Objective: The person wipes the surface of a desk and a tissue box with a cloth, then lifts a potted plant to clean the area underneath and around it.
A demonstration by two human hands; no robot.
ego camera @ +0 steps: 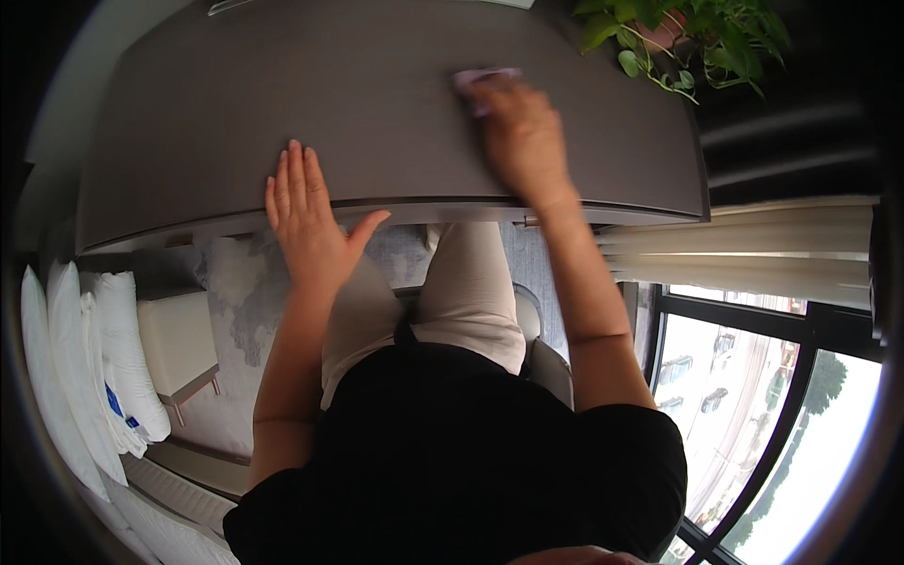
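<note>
A dark desk top [395,141] spans the view before me. My right hand [519,131], blurred by motion, presses a crumpled purplish cloth [487,78] onto the desk, right of its middle. The palm hides part of the cloth. At the desk's front edge, my left hand [307,219] lies flat with the thumb spread away from the fingers and nothing in it.
A leafy green potted plant [699,42] trails over the desk's right back corner. Cream curtains [741,247] and a large window are at the right. White pillows [70,367] and a cream bench [180,342] are at the left. I sit on a chair [551,367].
</note>
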